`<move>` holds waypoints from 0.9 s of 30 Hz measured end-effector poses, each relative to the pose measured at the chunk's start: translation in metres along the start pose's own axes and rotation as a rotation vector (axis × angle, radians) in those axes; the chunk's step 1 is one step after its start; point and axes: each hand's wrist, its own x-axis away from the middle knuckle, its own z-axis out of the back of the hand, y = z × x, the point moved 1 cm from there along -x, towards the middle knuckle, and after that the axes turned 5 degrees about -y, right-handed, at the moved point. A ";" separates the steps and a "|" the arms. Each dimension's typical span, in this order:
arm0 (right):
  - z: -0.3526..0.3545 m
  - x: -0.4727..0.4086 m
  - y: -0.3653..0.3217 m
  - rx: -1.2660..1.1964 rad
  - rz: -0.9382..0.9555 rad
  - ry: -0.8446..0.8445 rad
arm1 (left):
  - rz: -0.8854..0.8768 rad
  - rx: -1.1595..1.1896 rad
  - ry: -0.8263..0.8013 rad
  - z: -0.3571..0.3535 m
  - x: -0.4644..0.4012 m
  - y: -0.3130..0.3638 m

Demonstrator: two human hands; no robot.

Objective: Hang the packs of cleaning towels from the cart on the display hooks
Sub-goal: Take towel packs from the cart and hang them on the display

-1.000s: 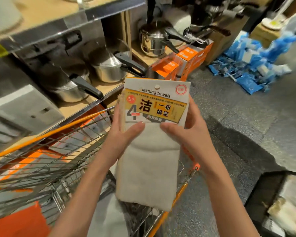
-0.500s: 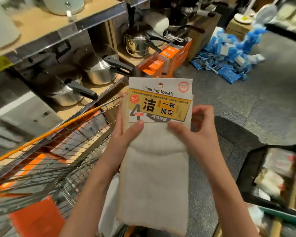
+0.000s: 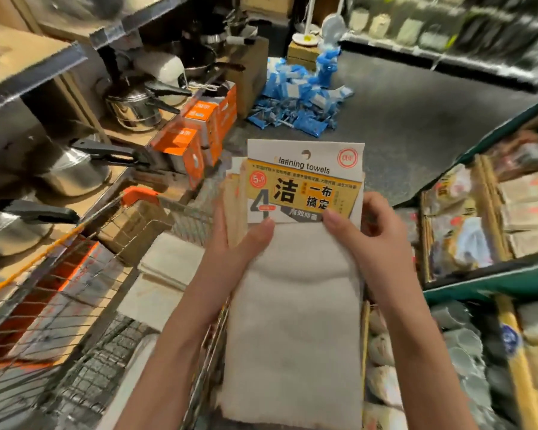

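A pack of cleaning towels [image 3: 295, 293] is held upright in front of the person, its long axis running top to bottom, the printed card header [image 3: 305, 181] uppermost with its hanging hole at the top. More packs appear fanned behind it on its left. The left hand [image 3: 230, 252] grips the pack's left edge, thumb across the front just under the card. The right hand [image 3: 370, 240] grips the right edge likewise. Left of the pack is a wire cart [image 3: 84, 290] holding more towels [image 3: 168, 265]. No display hook is visible; the hole points away from both hands.
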 end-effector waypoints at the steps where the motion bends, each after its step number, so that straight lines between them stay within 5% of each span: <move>1: 0.019 0.011 -0.002 -0.015 0.010 0.052 | -0.020 -0.043 -0.035 -0.020 0.001 0.002; 11: 0.196 0.163 -0.024 0.044 0.102 0.486 | -0.153 0.043 -0.389 -0.230 0.075 0.019; 27: 0.378 0.479 -0.046 -0.003 0.109 1.188 | 0.115 0.184 -1.114 -0.507 0.279 0.003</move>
